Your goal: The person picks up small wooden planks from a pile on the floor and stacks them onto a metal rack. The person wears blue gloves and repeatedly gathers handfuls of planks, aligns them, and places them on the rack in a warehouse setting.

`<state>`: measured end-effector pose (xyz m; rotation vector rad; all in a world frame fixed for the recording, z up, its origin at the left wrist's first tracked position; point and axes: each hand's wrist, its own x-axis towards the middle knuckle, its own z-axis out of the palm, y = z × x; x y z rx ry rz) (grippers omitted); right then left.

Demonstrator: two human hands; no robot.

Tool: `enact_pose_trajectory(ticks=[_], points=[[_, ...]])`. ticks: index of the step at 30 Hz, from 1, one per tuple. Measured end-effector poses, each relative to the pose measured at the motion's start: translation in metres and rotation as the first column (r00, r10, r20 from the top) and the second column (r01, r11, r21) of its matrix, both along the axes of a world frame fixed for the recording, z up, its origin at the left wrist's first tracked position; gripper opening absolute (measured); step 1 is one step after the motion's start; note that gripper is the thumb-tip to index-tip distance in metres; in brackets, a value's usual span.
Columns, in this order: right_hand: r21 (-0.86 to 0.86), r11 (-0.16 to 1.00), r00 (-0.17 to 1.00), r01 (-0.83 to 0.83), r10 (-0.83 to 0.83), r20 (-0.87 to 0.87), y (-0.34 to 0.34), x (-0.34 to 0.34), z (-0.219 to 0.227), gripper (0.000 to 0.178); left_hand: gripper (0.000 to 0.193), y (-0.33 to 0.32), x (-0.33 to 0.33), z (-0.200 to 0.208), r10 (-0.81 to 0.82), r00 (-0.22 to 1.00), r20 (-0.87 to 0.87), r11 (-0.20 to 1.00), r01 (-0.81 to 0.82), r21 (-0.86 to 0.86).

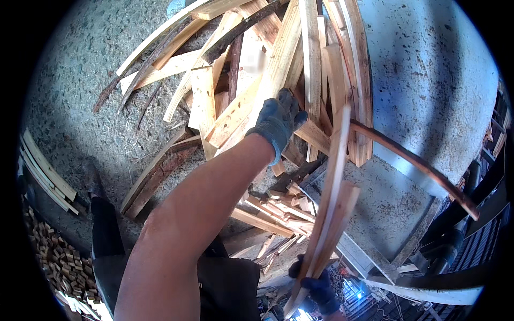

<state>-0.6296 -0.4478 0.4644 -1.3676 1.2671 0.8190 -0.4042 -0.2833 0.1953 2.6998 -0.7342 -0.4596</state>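
Note:
My left hand (277, 120), in a grey-blue work glove, reaches over the heap of wooden boards. Its fingers stretch forward with the thumb apart, touching or just above a long pale board (284, 51); the contact underneath is hidden. Low on the right, my right hand (319, 291), in a dark blue glove, is closed around the lower part of a pair of long wooden slats (333, 208). These slats stand up at a tilt, their upper ends in front of the heap. Bark-edged boards (160, 171) lie left of my left arm.
A pale metal sheet (428, 80) spans the right, with a reddish-brown stick (417, 160) across its edge. Short wood offcuts (281, 211) lie below the heap. Stacked cut pieces (64, 262) are at the lower left, near curved boards (48, 171). Dark machine framing (455, 241) stands at the right.

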Motion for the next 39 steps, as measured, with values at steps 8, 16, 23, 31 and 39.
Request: enact_pose_trajectory(ticks=[8, 16, 23, 31, 39], points=[[0.064, 0.992, 0.993, 0.105, -0.101, -0.063, 0.029, -0.058, 0.036, 0.068, 0.078, 0.026, -0.012, 0.038, 0.021, 0.795, -0.606, 0.969, -0.165, -0.183], [0.146, 0.971, 0.980, 0.188, -0.194, 0.031, 0.064, -0.092, 0.044, 0.066, 0.035, 0.065, -0.085, 0.048, -0.075, 0.800, -0.595, 0.960, -0.103, -0.261], [0.062, 0.911, 0.913, 0.408, -0.405, -0.049, 0.049, -0.134, 0.111, 0.061, 0.036, 0.174, -0.131, 0.144, -0.033, 0.613, -0.789, 0.927, -0.276, -0.254], [0.234, 0.890, 0.883, 0.392, -0.436, 0.177, 0.072, -0.121, 0.105, 0.069, 0.043, 0.323, -0.249, 0.296, -0.243, -0.235, -0.941, 0.372, -0.919, 0.133], [0.257, 0.965, 0.838, -0.048, -0.101, 0.536, 0.108, 0.060, -0.021, 0.069, 0.034, 0.218, -0.191, 0.222, 0.020, 0.351, -0.936, 0.231, -0.913, -0.338]])
